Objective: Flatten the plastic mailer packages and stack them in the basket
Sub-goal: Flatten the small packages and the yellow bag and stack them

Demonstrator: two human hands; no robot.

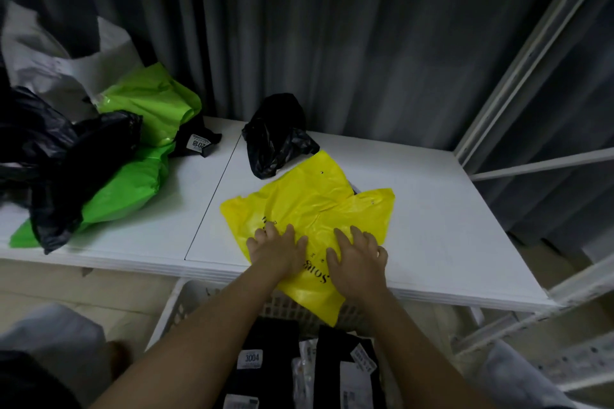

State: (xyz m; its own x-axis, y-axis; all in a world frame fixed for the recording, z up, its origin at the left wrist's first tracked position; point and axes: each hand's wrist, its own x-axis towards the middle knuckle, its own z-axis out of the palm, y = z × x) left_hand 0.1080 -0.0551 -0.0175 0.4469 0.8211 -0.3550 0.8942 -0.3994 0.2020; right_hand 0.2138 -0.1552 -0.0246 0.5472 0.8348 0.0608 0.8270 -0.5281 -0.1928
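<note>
A white table [415, 209] is set against a dark curtain [332, 26], with a white shelf frame [531, 76] at the right. A white basket [172, 312] is placed below the near edge of the table, and black packages with white labels [275, 372] are already laid in it. A loose pile is seen at the left end of the table: green mailers [133, 183], black bags [63, 156] and a white bag [50, 56] behind them. A crumpled black bag [275, 133] is left near the middle of the table, touching the far corner of the yellow mailer [315, 206]. The yellow mailer is spread on the table directly ahead, and its near corner is hung over the edge above the basket. The left hand [275, 249] and the right hand [358, 259] are laid side by side on the near part of the mailer, palms down, fingers extended and slightly spread; nothing is grasped by either hand, and the plastic is only pressed. The step in hand is judged to be flattening. For a good result, the palms should be swept outward from the middle toward the far corners, so that trapped air is driven to the open end and not sealed into a bubble. The raised fold near the far right side should be smoothed. Thin plastic slides readily on a smooth top, so one hand should be kept as an anchor while the other is moved. The mailer should be lowered into the basket flat, onto the packages already there.
</note>
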